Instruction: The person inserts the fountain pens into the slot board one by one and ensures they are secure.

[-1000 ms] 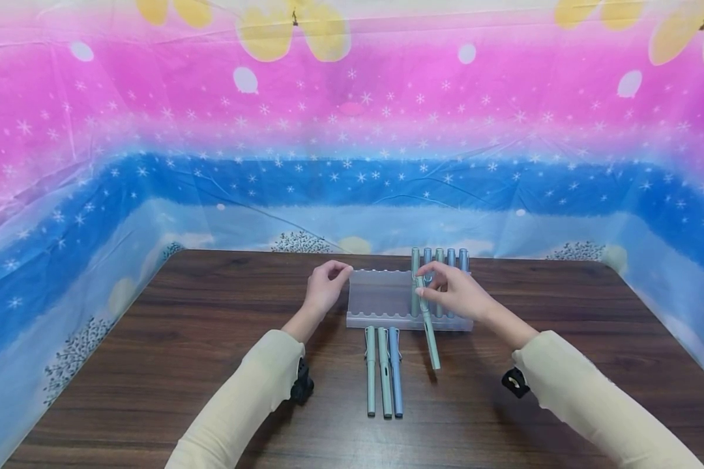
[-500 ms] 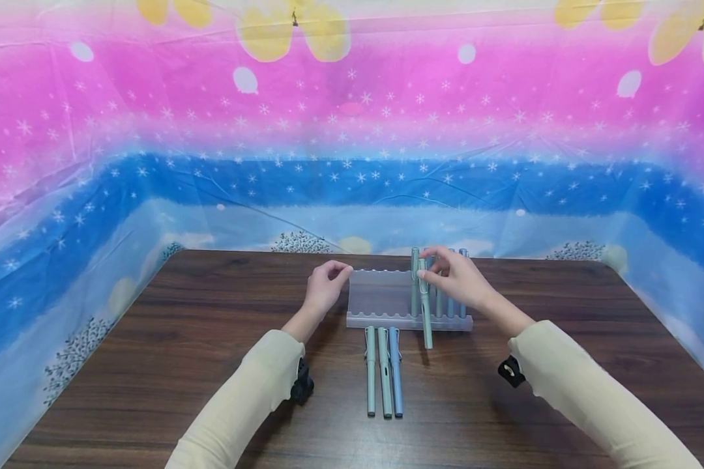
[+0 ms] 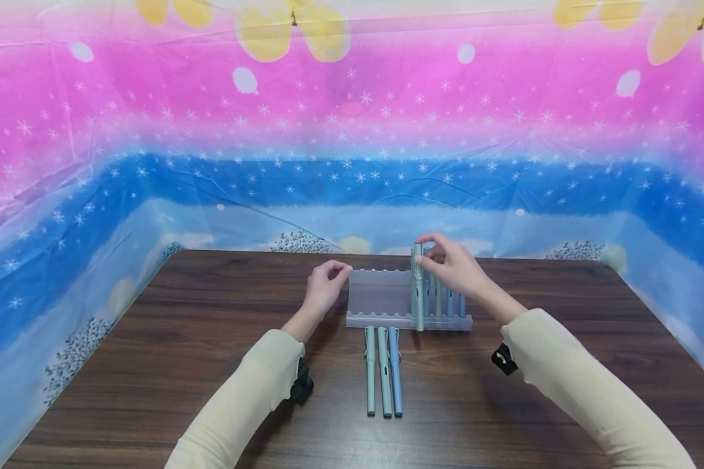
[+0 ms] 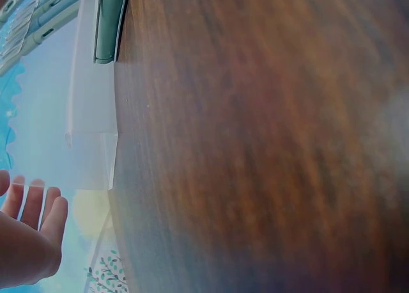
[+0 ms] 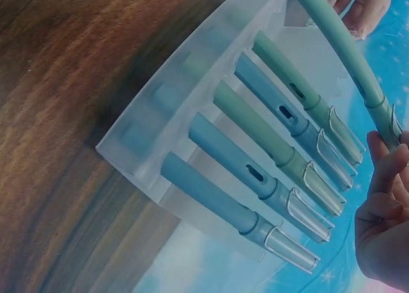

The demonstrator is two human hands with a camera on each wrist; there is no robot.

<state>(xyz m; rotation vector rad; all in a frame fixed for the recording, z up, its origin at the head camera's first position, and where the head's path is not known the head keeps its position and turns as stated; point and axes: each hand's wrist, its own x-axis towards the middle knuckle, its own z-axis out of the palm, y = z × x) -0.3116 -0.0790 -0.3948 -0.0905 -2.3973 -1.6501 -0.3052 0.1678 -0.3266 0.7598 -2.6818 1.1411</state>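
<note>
A clear plastic pen rack (image 3: 378, 293) with notched edges stands on the table. My left hand (image 3: 325, 286) pinches its upper left corner between thumb and fingers. My right hand (image 3: 460, 267) pinches a light green pen (image 3: 419, 299) near its clip end. That pen is nearly upright in front of the rack, its lower end at the front ledge. In the right wrist view the held pen (image 5: 342, 47) is apart from the row of green and blue pens in the slots, beside the leftmost green pen (image 5: 281, 69). My fingers partly hide the row in the head view.
In front of the rack lie a green pen (image 3: 371, 371), a second green pen (image 3: 384, 371) and a blue pen (image 3: 396, 371), side by side. The brown wooden table (image 3: 211, 312) is bordered by a patterned cloth (image 3: 352, 182) at the back and sides.
My right hand has raised the green pen and moved it slightly left and back, from tilted to nearly upright at the rack. My left hand has stayed on the corner.
</note>
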